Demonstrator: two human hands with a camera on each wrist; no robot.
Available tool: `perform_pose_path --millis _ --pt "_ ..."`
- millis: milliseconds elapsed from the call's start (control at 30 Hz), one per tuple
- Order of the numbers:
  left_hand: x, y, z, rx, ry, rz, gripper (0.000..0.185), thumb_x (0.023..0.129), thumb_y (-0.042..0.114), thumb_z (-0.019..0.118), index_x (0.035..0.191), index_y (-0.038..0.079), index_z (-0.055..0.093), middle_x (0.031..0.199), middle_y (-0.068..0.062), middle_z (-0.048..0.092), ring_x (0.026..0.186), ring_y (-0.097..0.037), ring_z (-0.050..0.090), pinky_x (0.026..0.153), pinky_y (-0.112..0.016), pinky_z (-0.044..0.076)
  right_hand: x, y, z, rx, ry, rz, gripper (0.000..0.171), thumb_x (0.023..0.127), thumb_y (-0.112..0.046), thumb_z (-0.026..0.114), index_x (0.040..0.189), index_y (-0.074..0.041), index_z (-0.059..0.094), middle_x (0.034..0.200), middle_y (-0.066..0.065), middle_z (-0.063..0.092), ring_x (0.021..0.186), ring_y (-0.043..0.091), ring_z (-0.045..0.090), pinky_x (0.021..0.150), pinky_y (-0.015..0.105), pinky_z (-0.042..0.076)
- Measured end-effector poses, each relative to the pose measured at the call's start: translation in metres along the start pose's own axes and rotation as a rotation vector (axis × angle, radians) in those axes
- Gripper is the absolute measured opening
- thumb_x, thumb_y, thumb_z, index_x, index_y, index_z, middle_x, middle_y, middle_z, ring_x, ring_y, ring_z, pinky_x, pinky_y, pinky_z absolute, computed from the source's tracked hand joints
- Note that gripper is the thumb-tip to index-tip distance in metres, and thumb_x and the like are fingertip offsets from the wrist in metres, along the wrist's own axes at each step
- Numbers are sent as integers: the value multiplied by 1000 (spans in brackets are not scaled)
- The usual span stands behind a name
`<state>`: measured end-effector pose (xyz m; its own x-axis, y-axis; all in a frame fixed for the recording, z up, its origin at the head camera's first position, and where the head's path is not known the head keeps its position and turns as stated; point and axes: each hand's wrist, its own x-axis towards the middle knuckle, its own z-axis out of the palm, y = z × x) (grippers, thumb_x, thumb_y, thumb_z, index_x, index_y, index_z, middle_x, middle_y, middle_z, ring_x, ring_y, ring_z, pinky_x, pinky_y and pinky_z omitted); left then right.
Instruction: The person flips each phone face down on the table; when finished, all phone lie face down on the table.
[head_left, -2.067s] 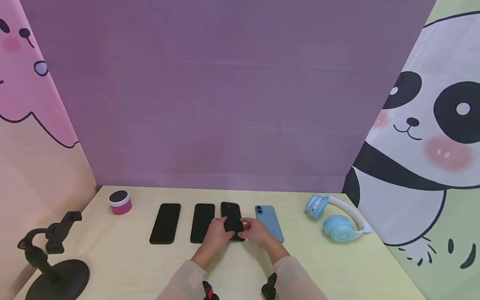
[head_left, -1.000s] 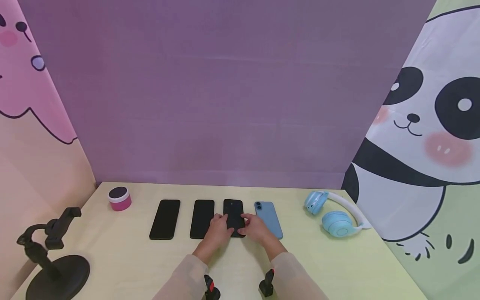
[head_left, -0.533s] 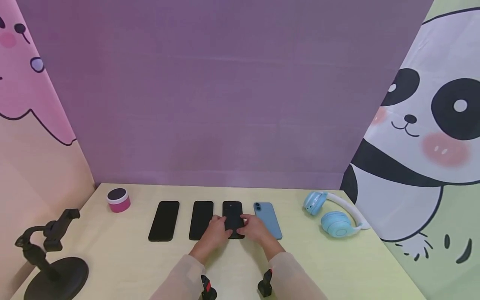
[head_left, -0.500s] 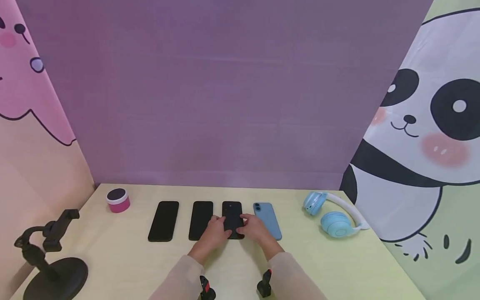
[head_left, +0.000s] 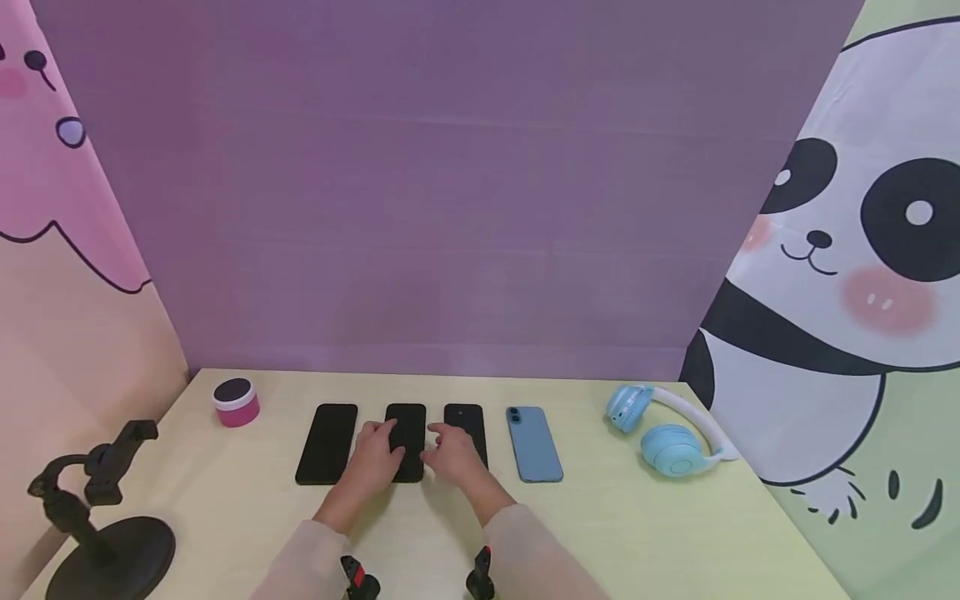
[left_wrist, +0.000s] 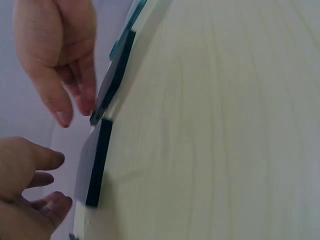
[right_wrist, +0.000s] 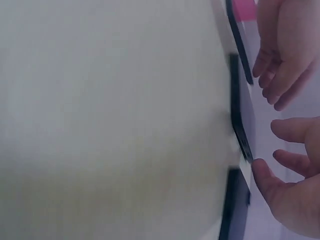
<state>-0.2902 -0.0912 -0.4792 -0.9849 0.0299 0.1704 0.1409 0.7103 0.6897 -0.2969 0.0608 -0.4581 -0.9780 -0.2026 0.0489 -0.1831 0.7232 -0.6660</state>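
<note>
Three black smartphones and a light blue one lie in a row on the table. My left hand (head_left: 375,456) hovers at the left side of the second black phone (head_left: 408,433), its thumb over the lower part. On the other side is my right hand (head_left: 453,454), partly covering the third black phone (head_left: 467,421), which shows its camera side. In the wrist views, the fingers of both hands are parted and hold nothing; whether a fingertip touches a phone I cannot tell. At the far left lies another black phone (head_left: 327,444), while the blue phone (head_left: 534,444) lies at the right.
A pink jar (head_left: 237,408) with a dark-topped white lid stands at the back left. Nearer on the left is a black phone stand (head_left: 112,550). Blue and white headphones (head_left: 675,450) lie at the right, before a purple backdrop (head_left: 450,208).
Both hands have left the third black phone, which they touched at its sides, and moved left to the second black phone. That third phone now lies straighter than at first.
</note>
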Motion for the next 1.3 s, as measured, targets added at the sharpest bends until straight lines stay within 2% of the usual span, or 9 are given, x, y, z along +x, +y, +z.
perform_pose_path --millis 100,233,300,400,567,767,933,1133,1300 --pt "-4 -8 -9 28 -6 -30 48 91 6 64 134 -12 49 123 -32 45 119 -47 44 97 -55 40 -2 -7 9 11 -28 22 49 86 -11 73 131 1 57 97 14 67 92 28 63 80 42 51" --pt "-8 -15 -15 40 -35 -41 47 91 8 64 131 -11 50 117 -32 51 114 -47 48 95 -57 41 -6 -14 16 19 -32 55 49 85 -9 74 130 3 57 110 20 65 105 33 61 88 45 49" --pt "-10 -18 -14 34 -48 -34 47 90 8 65 130 -11 51 111 -29 54 109 -44 52 93 -55 43 -6 -16 17 14 -24 69 49 85 -9 75 129 2 58 118 21 63 113 35 57 92 47 47" --pt "-14 -23 -13 13 -53 -24 46 89 6 67 128 -12 52 102 -22 56 98 -37 55 87 -51 46 -6 -17 20 7 -19 69 47 84 -7 75 127 3 60 117 22 62 114 37 56 93 47 46" --pt "-16 -28 -12 -1 -36 -1 41 86 0 68 124 -11 56 92 -13 54 84 -27 51 78 -45 46 -5 -17 24 -10 -5 57 42 82 -3 74 121 6 63 119 24 60 118 38 53 96 47 44" --pt "-14 -25 -13 4 -41 26 37 85 -4 69 120 -12 60 88 -10 54 80 -24 51 75 -42 46 -5 -18 23 35 22 92 41 81 1 74 120 7 63 119 23 61 118 38 53 95 46 45" --pt "-11 -22 -15 -3 -57 16 38 84 -4 69 120 -11 61 94 -13 58 84 -25 55 81 -43 48 -2 -18 22 57 31 122 43 80 4 73 121 7 63 120 22 61 114 34 56 92 44 47" --pt "-9 -22 -17 -13 -70 -2 38 84 -4 70 121 -12 60 91 -10 56 83 -24 53 81 -43 48 2 -18 22 64 41 140 44 77 5 72 120 6 64 119 22 63 108 33 58 88 43 49" --pt "-9 -24 -17 -23 -72 -3 38 84 -3 70 120 -12 61 92 -11 56 84 -24 53 82 -43 48 4 -15 19 165 23 159 46 78 6 73 122 3 63 111 21 64 100 30 60 82 42 51"
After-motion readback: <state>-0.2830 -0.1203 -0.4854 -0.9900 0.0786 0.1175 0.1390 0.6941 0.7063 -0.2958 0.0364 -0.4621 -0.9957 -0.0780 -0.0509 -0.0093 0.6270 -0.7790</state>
